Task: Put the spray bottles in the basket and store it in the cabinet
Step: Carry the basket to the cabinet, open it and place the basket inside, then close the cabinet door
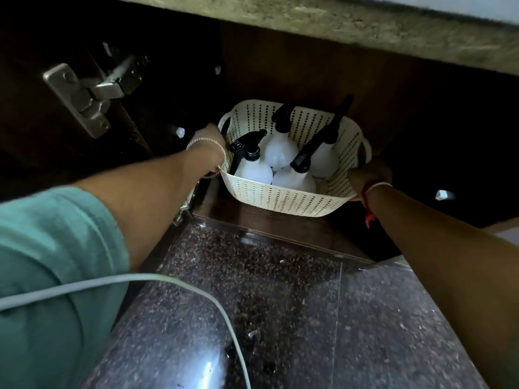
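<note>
Cabinet (280,66) interior lies straight ahead of both grips, dark, door swung out to the left on its hinge (92,94). Perforated cream basket (280,196) sits between the hands, on or just above the cabinet floor near its front lip; long axis runs hand to hand. Four white spray bottles (280,148) stand inside, black triggers up. Left hand (210,141) closed on left rim, right hand (368,179) closed on right rim; both equally near. Judgement: push forward, away from body.
</note>
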Available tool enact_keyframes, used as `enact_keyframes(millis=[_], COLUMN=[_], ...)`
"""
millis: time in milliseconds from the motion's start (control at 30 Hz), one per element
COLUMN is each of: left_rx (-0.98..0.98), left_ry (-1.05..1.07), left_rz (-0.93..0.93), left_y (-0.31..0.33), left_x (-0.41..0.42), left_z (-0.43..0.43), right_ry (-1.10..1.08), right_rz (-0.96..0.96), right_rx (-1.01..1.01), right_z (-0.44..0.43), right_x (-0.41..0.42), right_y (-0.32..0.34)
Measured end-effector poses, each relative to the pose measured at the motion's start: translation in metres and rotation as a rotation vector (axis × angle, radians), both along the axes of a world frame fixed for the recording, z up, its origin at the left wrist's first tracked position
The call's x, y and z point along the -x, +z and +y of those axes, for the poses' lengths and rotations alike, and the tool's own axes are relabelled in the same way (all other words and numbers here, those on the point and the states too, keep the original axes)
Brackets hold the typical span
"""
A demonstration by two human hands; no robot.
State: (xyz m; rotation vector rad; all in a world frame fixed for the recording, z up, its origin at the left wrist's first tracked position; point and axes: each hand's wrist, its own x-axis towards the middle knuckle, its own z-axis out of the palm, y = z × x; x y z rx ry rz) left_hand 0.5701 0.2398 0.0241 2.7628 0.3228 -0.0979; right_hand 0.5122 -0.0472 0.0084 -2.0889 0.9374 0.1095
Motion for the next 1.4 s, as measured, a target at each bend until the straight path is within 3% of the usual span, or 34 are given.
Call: enact_keyframes(millis=[100,267,400,467,600,733,967,1100,1233,1400], left_rx=[0.018,-0.08,-0.271,-0.347,-0.481,-0.567,-0.446,-0.254,-0.122,0.111], left_ry=[0.002,-0.24,-0.653,-0.76,-0.702,-0.546,-0.262,-0.122,-0.163,-0.39], left_rz=[-0.099,0.0,-0.228,-0.314,-0.343,-0.258,0.004,0.059,0.067,0.093], left_y=[0.019,0.072,0.148,0.182,0.241,0.28,0.278,0.254,0.248,0.254], left_x=[0.045,0.157,0.215,0.233,0.258,0.286,0.33,0.34,0.342,0.356], left_z=[-0.005,0.016,0.043,0.061,0.114,0.17,0.227,0.239,0.237,0.223], right_ry=[0.192,0.552,0.981,1.141,1.143,1.274,1.513,1.536,1.508,1.531], right_rz=[-0.083,-0.095,-0.365,-0.474,-0.539,-0.57,-0.469,-0.352,-0.38,-0.38], right_rx=[0.505,0.772,0.745,0.72,0.621,0.675,0.756,0.699,0.618,0.612], right_z=[0.024,0.097,0.162,0.19,0.235,0.289,0.352,0.363,0.363,0.351], right_x=[0.028,0.113,0.172,0.192,0.209,0.208,0.197,0.196,0.199,0.204], right_y=[0.02,0.065,0.125,0.152,0.213,0.269,0.29,0.273,0.269,0.278])
